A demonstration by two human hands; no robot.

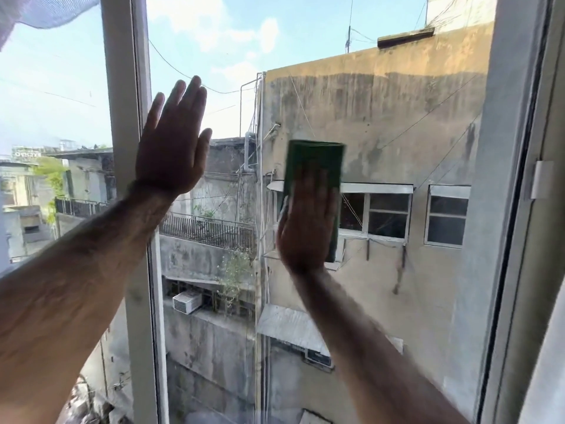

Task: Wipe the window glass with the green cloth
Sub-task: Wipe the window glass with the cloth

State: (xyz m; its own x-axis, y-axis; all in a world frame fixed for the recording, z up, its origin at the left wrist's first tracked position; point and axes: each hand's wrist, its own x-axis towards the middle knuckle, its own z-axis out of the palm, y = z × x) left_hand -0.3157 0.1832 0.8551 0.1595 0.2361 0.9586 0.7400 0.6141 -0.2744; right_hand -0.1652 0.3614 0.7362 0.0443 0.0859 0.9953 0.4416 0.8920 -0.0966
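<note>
The window glass (397, 123) fills the middle of the head view between two white frame posts. A dark green cloth (315, 163), folded into a tall rectangle, lies flat against the pane at mid height. My right hand (308, 224) presses on the cloth's lower half with its fingers flat and pointing up. My left hand (172, 142) is open, palm flat on the glass beside the left frame post, fingers together and pointing up. It holds nothing.
A white vertical frame post (131, 148) stands just left of my left hand. The right window frame (519, 179) carries a small white latch (542, 179). A mesh curtain (39, 10) hangs at the top left. Weathered buildings show beyond the glass.
</note>
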